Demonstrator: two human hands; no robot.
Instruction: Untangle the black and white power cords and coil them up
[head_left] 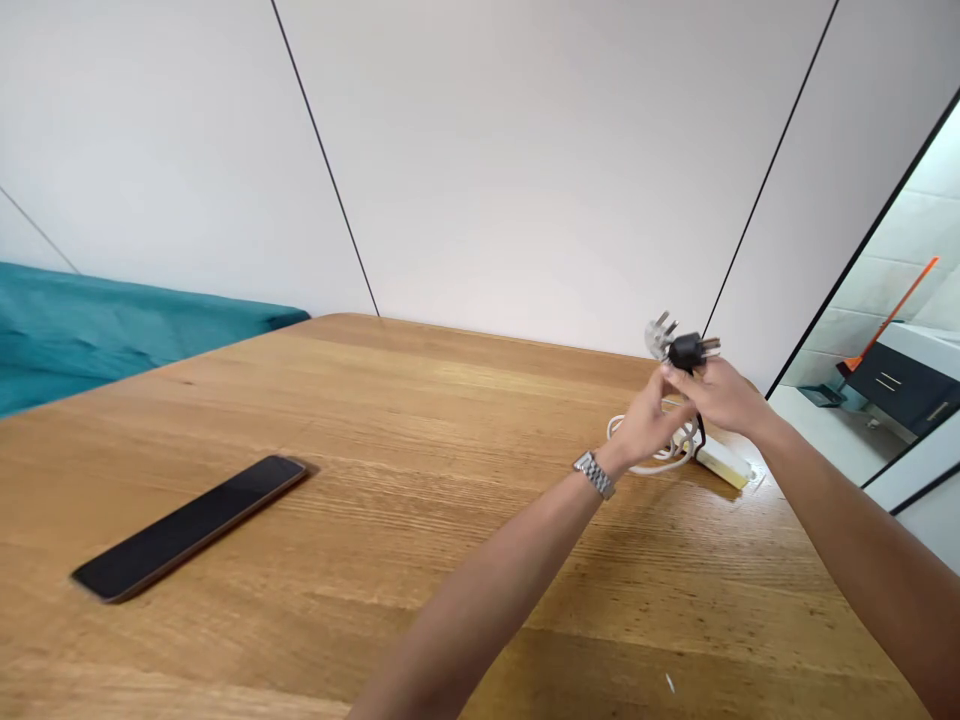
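Note:
My left hand (646, 425), with a silver watch (595, 475) at the wrist, is closed just below a clear-and-white plug (659, 337) whose metal pins point up. Beside it, my right hand (726, 397) grips a black plug (685, 350) with its pins pointing right. The fingers of both hands meet and overlap, so the exact hold on each plug is partly hidden. Under the hands lie loops of white cord (643, 469) and a black cord (700, 437). A white power strip (724, 463) rests on the table there, partly covered by the hands.
A dark phone-like tablet (191, 525) lies on the wooden table (420, 480) at left. White wall panels (525, 180) rise behind. A teal seat (112, 330) is at the far left. At right, a doorway shows an orange-handled tool (896, 310) and a dark cabinet (900, 375).

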